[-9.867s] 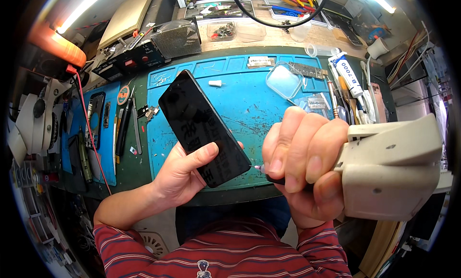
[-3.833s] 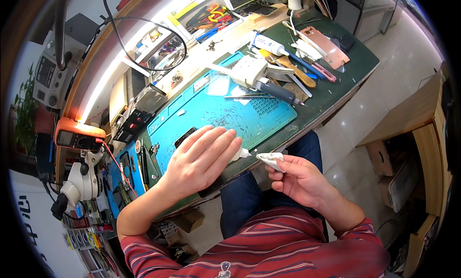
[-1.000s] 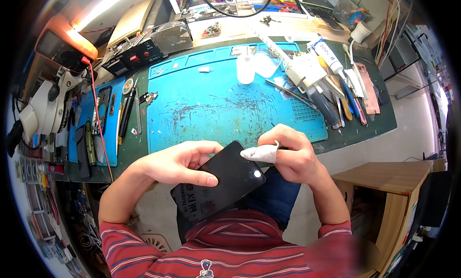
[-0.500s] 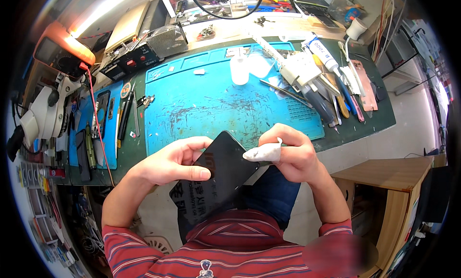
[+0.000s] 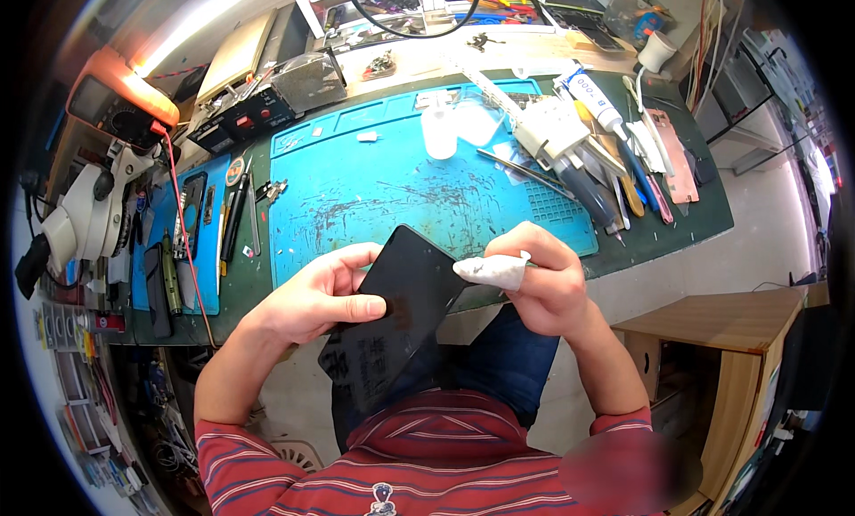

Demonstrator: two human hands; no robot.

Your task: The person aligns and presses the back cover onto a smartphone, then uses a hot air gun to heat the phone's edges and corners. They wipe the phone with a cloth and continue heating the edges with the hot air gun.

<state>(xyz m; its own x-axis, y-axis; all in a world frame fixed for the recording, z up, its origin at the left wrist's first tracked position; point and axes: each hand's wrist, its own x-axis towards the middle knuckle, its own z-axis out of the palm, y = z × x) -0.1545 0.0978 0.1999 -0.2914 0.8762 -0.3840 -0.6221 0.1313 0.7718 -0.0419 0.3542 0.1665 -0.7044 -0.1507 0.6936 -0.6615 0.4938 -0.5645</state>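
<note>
Your black phone has tipped a bit more upright since the last look, and its top end now sits farther away from you, up over your lap by the near edge of the blue mat. Your left hand is half closed around its left long side, thumb on the front, while your curled right hand pinches a white cloth. Its long way slants from low left to far right, so the cloth tip touches the far right corner, and your left hand is closer to its middle.
</note>
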